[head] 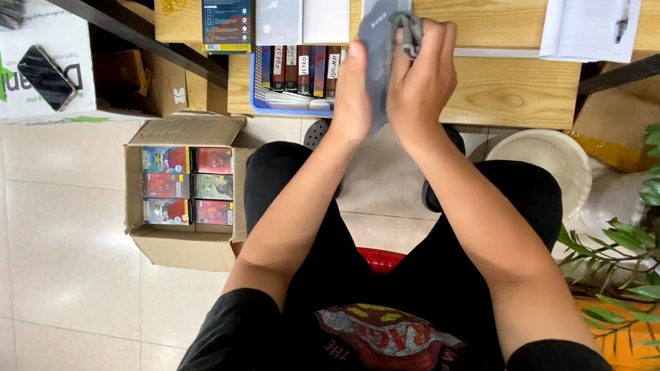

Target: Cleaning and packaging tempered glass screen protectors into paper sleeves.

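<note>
- The left hand [356, 84] is gripping a flat grey pouch [375, 46] upright above the wooden table [505, 89].
- The right hand [423, 78] is pressing a bunched grey cloth [409, 30] (fingers closed) against it.

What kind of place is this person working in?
Likely a small shop or stockroom for phone accessories. An open cardboard box on the tiled floor holds small colourful packaged boxes, a blue tray on the wooden table holds labelled packs, and a phone lies on a white carton.
</note>
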